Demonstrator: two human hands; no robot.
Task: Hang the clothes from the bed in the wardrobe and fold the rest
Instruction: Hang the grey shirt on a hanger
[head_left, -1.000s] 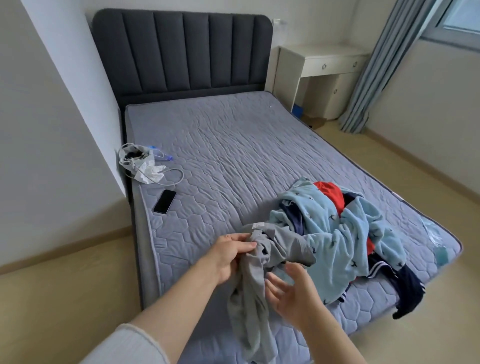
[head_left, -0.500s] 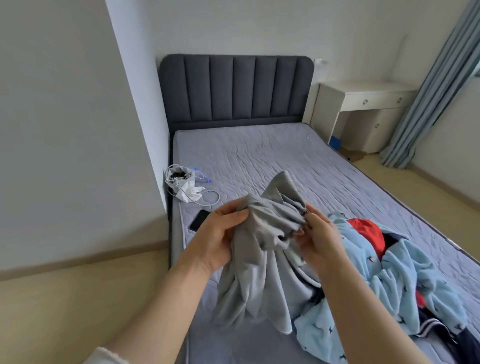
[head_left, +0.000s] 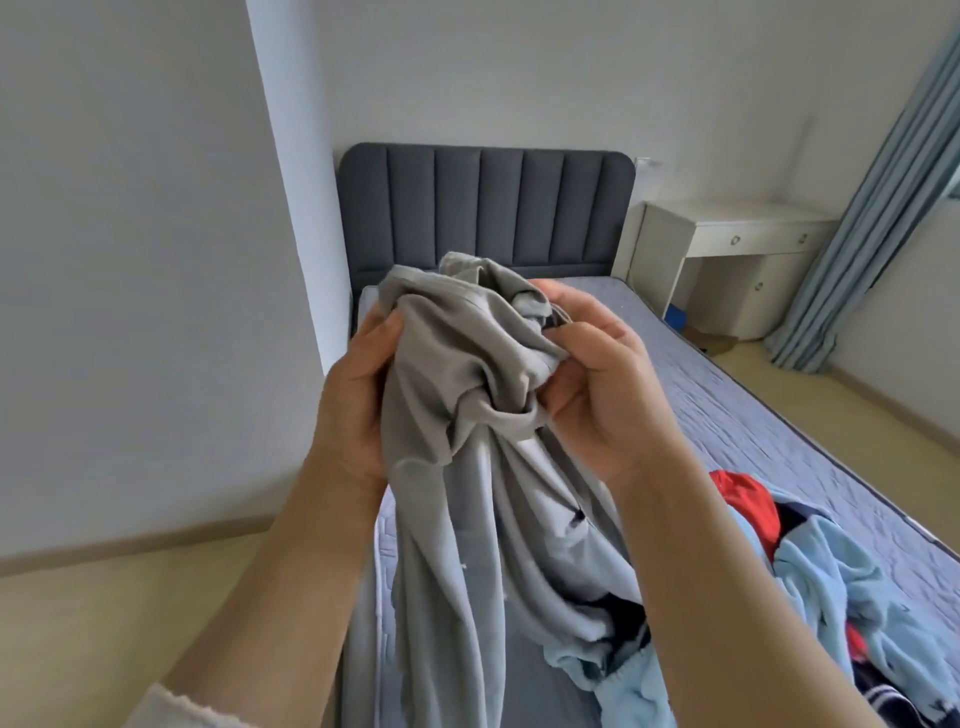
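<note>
A crumpled grey garment (head_left: 467, 467) hangs in front of me, lifted above the bed (head_left: 753, 415). My left hand (head_left: 358, 395) grips its bunched top from the left. My right hand (head_left: 602, 384) pinches the folds on the right side. The cloth's lower part drapes down to the mattress. At the lower right of the bed lies a heap of clothes: a light blue patterned piece (head_left: 831, 597), a red piece (head_left: 748, 499) and a dark navy piece (head_left: 623, 618) partly under the others.
The dark padded headboard (head_left: 483, 208) stands against the far wall. A white desk (head_left: 737, 260) and a blue curtain (head_left: 872, 218) are at the right. A white wall corner (head_left: 291, 182) juts out at the bed's left. Pale wooden floor (head_left: 130, 623) lies at the lower left.
Both hands have raised the grey garment higher and closer to the camera. My view has tilted up, so the phone and the white bundle on the bed are now hidden.
</note>
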